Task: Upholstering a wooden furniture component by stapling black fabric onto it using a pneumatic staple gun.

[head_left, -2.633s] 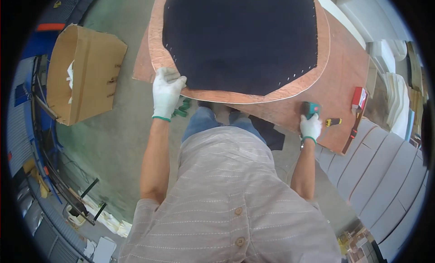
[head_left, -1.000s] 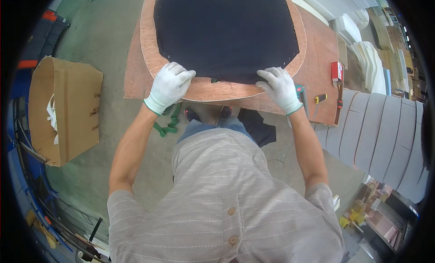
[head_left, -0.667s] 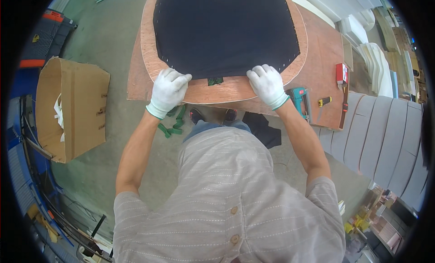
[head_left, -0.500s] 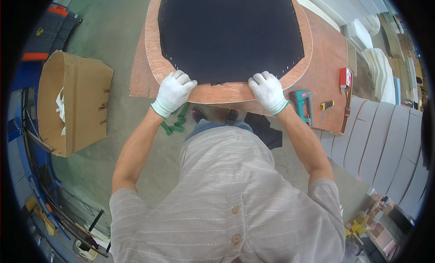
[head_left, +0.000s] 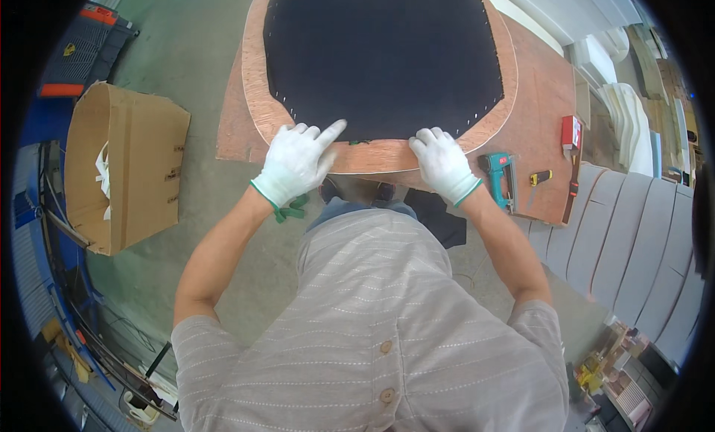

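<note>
A rounded plywood panel point(head_left: 372, 159) lies before me, its middle covered by black fabric point(head_left: 380, 59) that is fixed along its edge with staples. My left hand point(head_left: 294, 158), in a white knit glove, rests over the near rim left of centre; its index finger stretches onto the fabric edge and the thumb stands apart. To the right of centre, my gloved right hand point(head_left: 441, 164) curls its fingers over the same rim, gripping the panel. A small dark green bit point(head_left: 359, 142) shows at the fabric edge between the hands.
The panel lies on a reddish-brown worktable point(head_left: 547, 97). A teal staple gun point(head_left: 500, 180), a yellow-black utility knife point(head_left: 541, 177) and a red-white box point(head_left: 571, 132) lie at right. On the floor, a cardboard box point(head_left: 145, 167) stands left. Grey curved pieces point(head_left: 625, 231) stack beyond the table.
My left hand has loosened from its curled grip on the rim and stretched its index finger onto the fabric. My right hand still grips the rim.
</note>
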Demonstrator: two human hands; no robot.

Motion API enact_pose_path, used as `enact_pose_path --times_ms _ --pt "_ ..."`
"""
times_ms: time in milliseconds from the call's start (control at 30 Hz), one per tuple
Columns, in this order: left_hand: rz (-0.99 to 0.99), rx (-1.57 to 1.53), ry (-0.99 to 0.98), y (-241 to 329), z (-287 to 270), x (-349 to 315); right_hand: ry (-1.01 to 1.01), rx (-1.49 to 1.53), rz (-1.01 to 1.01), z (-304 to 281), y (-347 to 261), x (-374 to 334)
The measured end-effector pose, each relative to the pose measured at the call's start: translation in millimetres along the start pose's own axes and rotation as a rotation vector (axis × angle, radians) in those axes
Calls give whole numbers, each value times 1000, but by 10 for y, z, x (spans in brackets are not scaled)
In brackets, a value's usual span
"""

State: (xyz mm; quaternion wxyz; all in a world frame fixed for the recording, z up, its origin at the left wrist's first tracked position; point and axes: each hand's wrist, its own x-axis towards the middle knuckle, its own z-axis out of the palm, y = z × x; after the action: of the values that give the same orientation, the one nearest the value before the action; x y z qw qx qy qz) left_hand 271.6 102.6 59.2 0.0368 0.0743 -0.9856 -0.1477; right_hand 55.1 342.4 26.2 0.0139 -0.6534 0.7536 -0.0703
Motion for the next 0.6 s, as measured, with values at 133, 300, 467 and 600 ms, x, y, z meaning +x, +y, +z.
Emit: enact_pose_path --times_ms 133,300,467,600 --pt "-41 81 -5 193 220 102 117 44 94 -7 -199 -222" --pt "127 -158 248 384 464 273 158 81 197 148 -347 -367" --pt "215 -304 288 856 733 834 149 94 231 184 -338 -412" --pt "205 -288 244 927 1007 983 163 116 219 227 -321 -470"
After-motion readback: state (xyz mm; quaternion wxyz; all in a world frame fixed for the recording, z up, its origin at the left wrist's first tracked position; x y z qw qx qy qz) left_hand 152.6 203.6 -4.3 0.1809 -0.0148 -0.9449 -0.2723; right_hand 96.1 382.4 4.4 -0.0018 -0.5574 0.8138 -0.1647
